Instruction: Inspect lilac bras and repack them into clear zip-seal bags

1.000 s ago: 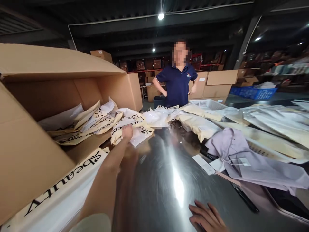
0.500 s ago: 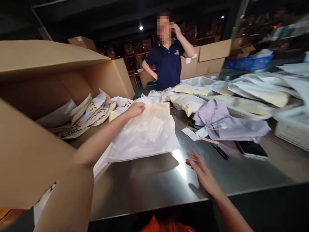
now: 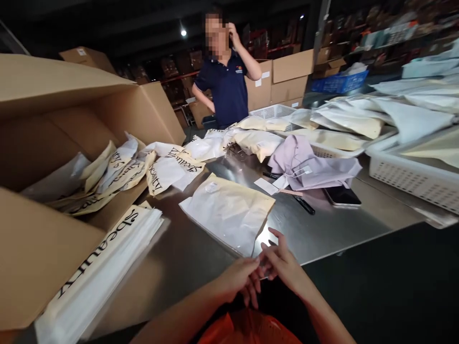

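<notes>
Both hands are meeting at the near edge of the shiny steel worktop (image 3: 322, 229). The left hand (image 3: 239, 278) and the right hand (image 3: 283, 264) are pinching the near corner of a flat cream-and-white plastic mailer bag (image 3: 229, 215), fingers closed together on its edge; exactly how much film each is gripping is hard to make out, since the fingers are overlapping. The bag is lying flat on the worktop, stretching away to the far left.

On the left, a big open brown cardboard box (image 3: 46, 143) is lying on its side, spilling printed bags; its near end is cut off by the frame. A lilac garment (image 3: 308, 165) is lying further right beside a black phone (image 3: 342, 196). A person in a navy polo shirt (image 3: 224, 88) is standing at the far side.
</notes>
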`<state>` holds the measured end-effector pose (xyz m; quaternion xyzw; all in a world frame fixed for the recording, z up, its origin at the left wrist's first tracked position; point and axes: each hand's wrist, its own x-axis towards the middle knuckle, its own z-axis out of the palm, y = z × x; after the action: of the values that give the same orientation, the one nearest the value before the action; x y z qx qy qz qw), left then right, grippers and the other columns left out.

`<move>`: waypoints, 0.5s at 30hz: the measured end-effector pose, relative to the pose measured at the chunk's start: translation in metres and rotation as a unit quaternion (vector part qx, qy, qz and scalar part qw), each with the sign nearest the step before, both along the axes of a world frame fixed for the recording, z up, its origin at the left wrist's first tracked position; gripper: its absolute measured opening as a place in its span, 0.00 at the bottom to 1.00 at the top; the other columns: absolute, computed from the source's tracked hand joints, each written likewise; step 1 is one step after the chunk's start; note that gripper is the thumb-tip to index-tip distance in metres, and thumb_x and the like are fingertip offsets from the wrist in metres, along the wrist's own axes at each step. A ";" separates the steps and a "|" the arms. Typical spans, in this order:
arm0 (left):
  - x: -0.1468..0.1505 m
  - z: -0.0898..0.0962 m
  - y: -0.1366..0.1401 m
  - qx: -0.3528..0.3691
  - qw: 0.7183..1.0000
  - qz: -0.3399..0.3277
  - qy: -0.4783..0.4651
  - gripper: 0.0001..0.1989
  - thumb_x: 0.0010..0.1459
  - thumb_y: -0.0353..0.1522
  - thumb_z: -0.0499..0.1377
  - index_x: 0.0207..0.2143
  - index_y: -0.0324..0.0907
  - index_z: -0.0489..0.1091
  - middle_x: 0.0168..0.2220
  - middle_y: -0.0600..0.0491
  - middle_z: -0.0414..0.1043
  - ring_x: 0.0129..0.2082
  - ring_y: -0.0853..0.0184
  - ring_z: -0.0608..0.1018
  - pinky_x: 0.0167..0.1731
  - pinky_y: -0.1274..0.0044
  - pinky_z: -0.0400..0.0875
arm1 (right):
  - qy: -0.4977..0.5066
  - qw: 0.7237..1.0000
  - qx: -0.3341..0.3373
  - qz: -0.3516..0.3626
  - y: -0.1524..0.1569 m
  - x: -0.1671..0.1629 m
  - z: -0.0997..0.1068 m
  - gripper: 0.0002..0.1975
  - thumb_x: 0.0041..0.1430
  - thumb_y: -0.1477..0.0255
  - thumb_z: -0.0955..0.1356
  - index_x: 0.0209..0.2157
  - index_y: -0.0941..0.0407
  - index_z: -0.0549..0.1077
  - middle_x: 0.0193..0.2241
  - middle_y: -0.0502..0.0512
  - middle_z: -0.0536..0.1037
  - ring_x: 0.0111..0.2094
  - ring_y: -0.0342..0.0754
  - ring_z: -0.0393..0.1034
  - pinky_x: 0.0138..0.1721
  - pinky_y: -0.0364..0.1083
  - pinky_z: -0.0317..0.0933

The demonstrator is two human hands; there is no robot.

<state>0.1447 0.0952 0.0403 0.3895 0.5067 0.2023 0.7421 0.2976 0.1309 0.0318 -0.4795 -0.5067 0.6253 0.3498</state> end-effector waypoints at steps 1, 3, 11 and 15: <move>0.002 -0.009 -0.002 -0.009 0.999 0.046 -0.028 0.34 0.42 0.65 0.53 0.30 0.42 0.62 0.19 0.57 0.66 0.12 0.67 0.71 0.08 0.81 0.55 | -0.008 1.000 0.014 0.013 -0.003 -0.005 0.000 0.43 0.55 0.48 0.64 0.62 0.53 0.42 0.25 0.45 0.73 0.21 0.48 0.71 0.19 0.44 0.64; 0.003 -0.021 -0.005 -0.008 0.993 0.103 -0.055 0.34 0.42 0.65 0.53 0.27 0.42 0.61 0.17 0.57 0.64 0.11 0.67 0.71 0.07 0.82 0.53 | -0.031 0.998 0.046 0.027 -0.007 -0.013 -0.004 0.43 0.56 0.50 0.65 0.63 0.54 0.40 0.24 0.44 0.72 0.21 0.48 0.70 0.20 0.44 0.63; -0.027 -0.033 -0.009 -0.025 0.980 0.194 -0.044 0.31 0.35 0.57 0.63 0.24 0.39 0.66 0.22 0.50 0.72 0.13 0.71 0.72 0.12 0.83 0.52 | 0.001 0.998 0.062 -0.031 -0.010 -0.040 -0.025 0.46 0.53 0.60 0.67 0.65 0.54 0.39 0.22 0.42 0.69 0.21 0.47 0.69 0.23 0.43 0.60; -0.025 -0.033 0.005 0.029 0.971 0.223 -0.078 0.31 0.37 0.57 0.66 0.22 0.38 0.65 0.19 0.52 0.69 0.12 0.75 0.67 0.15 0.83 0.50 | 0.131 0.982 0.056 -0.123 -0.020 -0.054 -0.016 0.41 0.52 0.59 0.70 0.60 0.50 0.45 0.27 0.44 0.69 0.22 0.45 0.67 0.22 0.43 0.61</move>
<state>0.1195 0.0999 0.0070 0.2704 0.5154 0.4071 0.7039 0.2436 0.1106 0.0158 -0.4317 -0.4274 0.6058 0.5137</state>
